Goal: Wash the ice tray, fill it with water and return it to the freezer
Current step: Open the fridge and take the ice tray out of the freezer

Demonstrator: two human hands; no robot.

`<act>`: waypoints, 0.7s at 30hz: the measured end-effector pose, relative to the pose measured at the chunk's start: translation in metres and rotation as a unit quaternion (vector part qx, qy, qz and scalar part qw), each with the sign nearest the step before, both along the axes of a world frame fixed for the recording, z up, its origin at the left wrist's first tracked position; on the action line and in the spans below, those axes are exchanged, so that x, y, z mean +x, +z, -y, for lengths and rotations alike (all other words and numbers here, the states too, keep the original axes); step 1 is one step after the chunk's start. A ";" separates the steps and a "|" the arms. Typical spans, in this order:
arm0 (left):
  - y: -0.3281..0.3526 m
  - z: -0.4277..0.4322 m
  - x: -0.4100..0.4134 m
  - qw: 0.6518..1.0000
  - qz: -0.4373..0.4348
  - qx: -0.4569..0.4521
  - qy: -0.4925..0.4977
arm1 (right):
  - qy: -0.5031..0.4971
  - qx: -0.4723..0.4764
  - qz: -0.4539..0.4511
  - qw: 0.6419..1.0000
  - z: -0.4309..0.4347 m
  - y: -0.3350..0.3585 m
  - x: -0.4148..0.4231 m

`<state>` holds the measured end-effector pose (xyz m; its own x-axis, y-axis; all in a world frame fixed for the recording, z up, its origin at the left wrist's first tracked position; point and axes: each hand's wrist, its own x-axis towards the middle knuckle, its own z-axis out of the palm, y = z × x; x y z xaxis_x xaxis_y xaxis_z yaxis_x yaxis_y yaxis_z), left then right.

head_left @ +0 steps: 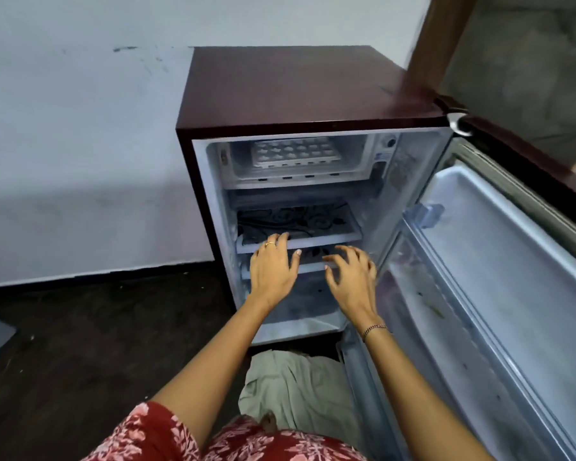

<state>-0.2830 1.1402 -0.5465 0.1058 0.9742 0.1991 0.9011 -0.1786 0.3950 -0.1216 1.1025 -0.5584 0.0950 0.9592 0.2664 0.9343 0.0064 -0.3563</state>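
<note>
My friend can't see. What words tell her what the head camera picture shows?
Two empty hands, the left hand and right hand, reach with spread fingers toward the shelves of a small maroon fridge whose door stands open on the right. A white ice tray sits in the freezer compartment at the top.

The ice tray (295,151) is white plastic with rows of small square cells. It lies flat on the floor of the freezer compartment (354,154), roughly centred, one long side facing out. The compartment is white-walled, its front open; whether the cells hold water cannot be told.
</note>
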 end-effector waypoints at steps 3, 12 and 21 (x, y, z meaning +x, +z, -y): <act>0.000 -0.027 -0.011 1.000 0.002 -0.016 0.003 | 0.001 -0.016 0.007 1.000 -0.032 -0.003 -0.006; 0.015 -0.104 -0.018 0.997 0.045 -0.046 0.051 | -0.009 -0.025 -0.035 0.999 -0.131 0.028 0.006; 0.027 -0.211 -0.008 0.984 0.118 -0.037 0.129 | -0.003 -0.035 -0.071 0.997 -0.267 0.031 0.040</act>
